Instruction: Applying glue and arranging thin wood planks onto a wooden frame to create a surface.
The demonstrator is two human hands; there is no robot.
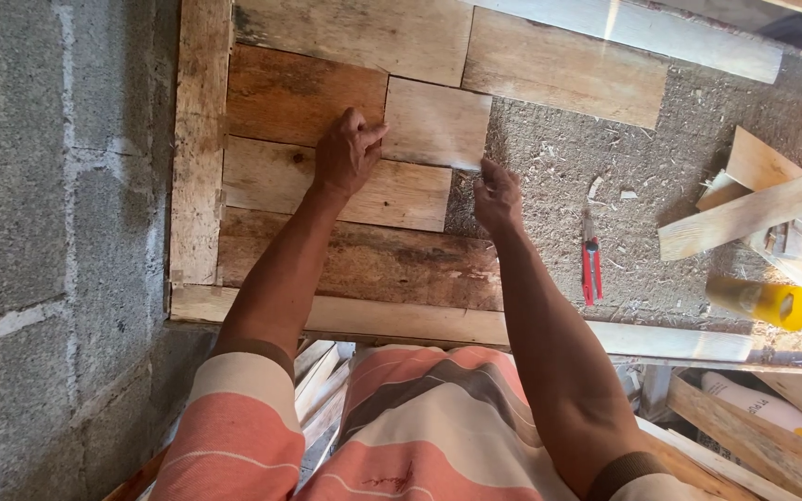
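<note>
While the grey block wall (pixel 39 232) fills the nine o'clock side, a wooden frame rail (pixel 199 139) runs along it and bounds a patchwork of planks (pixel 327 250) laid edge to edge on the rough fibre-board surface (pixel 624 167). Just right of that rail, the left hand (pixel 347 153) lies flat with fingers spread, pressing on the seam where a small square board (pixel 435 121) meets its neighbours, apparently to keep the piece tight against them. The square board sits near twelve o'clock, its left and top edges butted to planks already down. At its lower right corner the right hand (pixel 497 197) pinches the edge with fingertips together, seemingly steadying or nudging that free side. Further toward three o'clock a red-handled knife (pixel 590 264) lies loose on the surface, within reach but apart from both hands. Beyond it, offcuts of timber (pixel 754 209) are stacked, and a yellow glue bottle (pixel 761 301) lies on its side at about four o'clock.
</note>
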